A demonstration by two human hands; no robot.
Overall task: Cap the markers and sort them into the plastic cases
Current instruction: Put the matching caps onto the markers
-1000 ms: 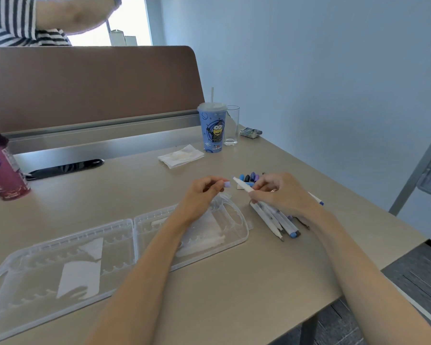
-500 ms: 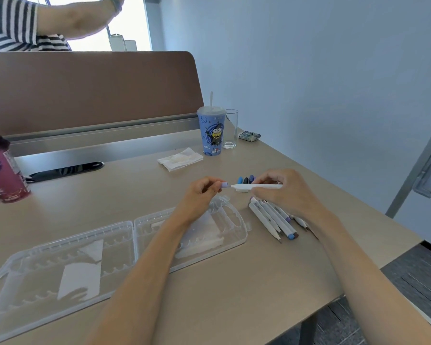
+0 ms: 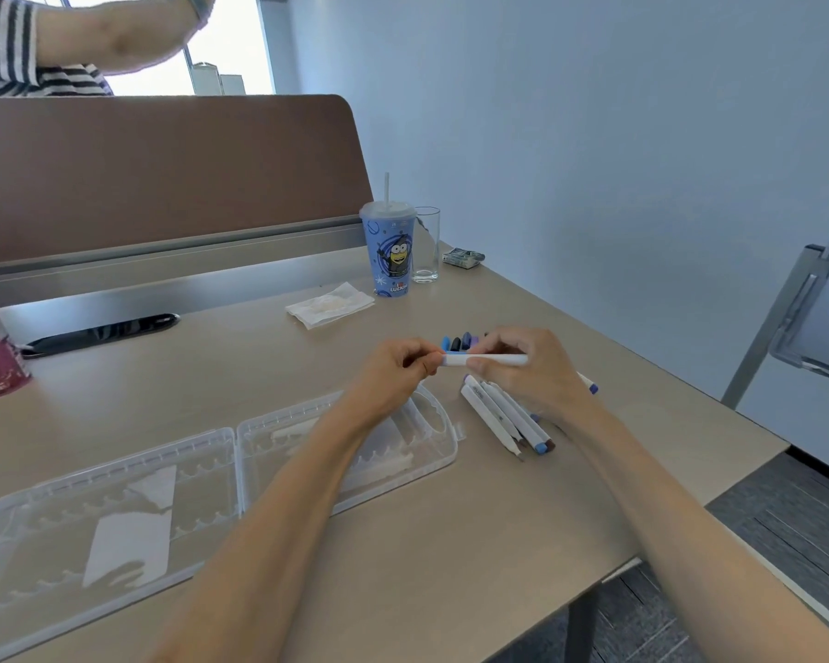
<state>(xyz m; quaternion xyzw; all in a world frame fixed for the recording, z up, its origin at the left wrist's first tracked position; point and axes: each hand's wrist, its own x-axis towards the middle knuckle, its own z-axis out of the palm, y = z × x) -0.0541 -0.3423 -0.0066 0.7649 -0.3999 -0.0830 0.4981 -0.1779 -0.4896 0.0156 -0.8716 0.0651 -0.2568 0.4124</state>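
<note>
The right hand (image 3: 532, 375) grips one white marker (image 3: 498, 360) by its round barrel. The left hand (image 3: 398, 370) pinches its left end with curled fingers. Just behind the fingertips lie at least three loose caps (image 3: 458, 343): blue, black and purple. Under the right hand, at least four white markers (image 3: 498, 416) lie heaped on the desk (image 3: 451, 543). Below the left hand one clear, scalloped plastic case (image 3: 202, 476) lies open, and the forearm crosses it. Farther off stand one blue cartoon cup (image 3: 391, 253), one glass (image 3: 426, 244) and one napkin (image 3: 329, 303).

Clear glossy plastic case (image 3: 211, 476) on matt wood-look table (image 3: 451, 543); smooth white markers (image 3: 503, 413).
</note>
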